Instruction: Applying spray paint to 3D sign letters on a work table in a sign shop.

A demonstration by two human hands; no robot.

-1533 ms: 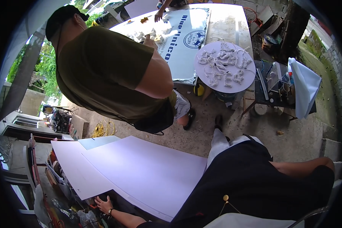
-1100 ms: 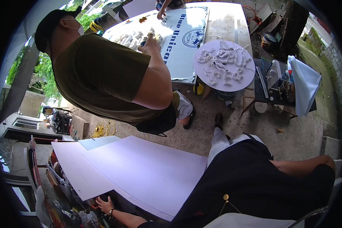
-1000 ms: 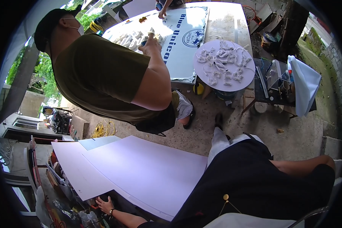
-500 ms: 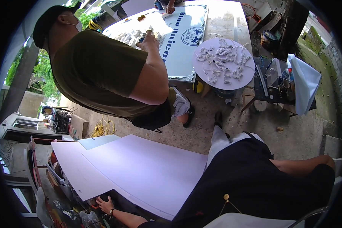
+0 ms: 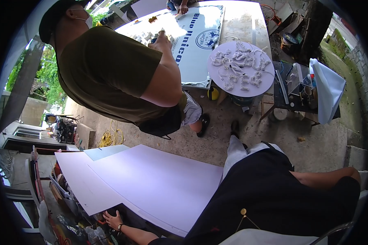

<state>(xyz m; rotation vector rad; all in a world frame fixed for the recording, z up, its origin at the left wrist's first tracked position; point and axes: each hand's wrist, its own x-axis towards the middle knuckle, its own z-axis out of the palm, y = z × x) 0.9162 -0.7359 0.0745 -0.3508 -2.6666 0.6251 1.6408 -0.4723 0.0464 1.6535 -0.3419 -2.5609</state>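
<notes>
My left hand [image 5: 113, 220], with a watch at the wrist, rests at the lower edge of large white sheets [image 5: 163, 179]. Its fingers are spread and hold nothing; beside it is a dark panel [image 5: 124, 211] partly under the sheets. My right forearm [image 5: 321, 177] bends in toward my waist at the right, and the hand itself is hidden behind my black shirt. Below my left hand lies a jumble of clear plastic bags [image 5: 96, 236] and tools.
A person in an olive shirt [image 5: 110, 73] stands by a worktable bearing a blue-white panel [image 5: 192, 61] and small white pieces. Another person's hand [image 5: 183, 8] is at its far edge. White wired letters lie on a round disc [image 5: 216, 79]. A black side table [image 5: 292, 104] stands right; yellow cable [image 5: 110, 136] lies on the floor.
The person in the olive shirt has shifted slightly, with the head moving right and the waist bag to the left. My left hand and right arm show no visible movement.
</notes>
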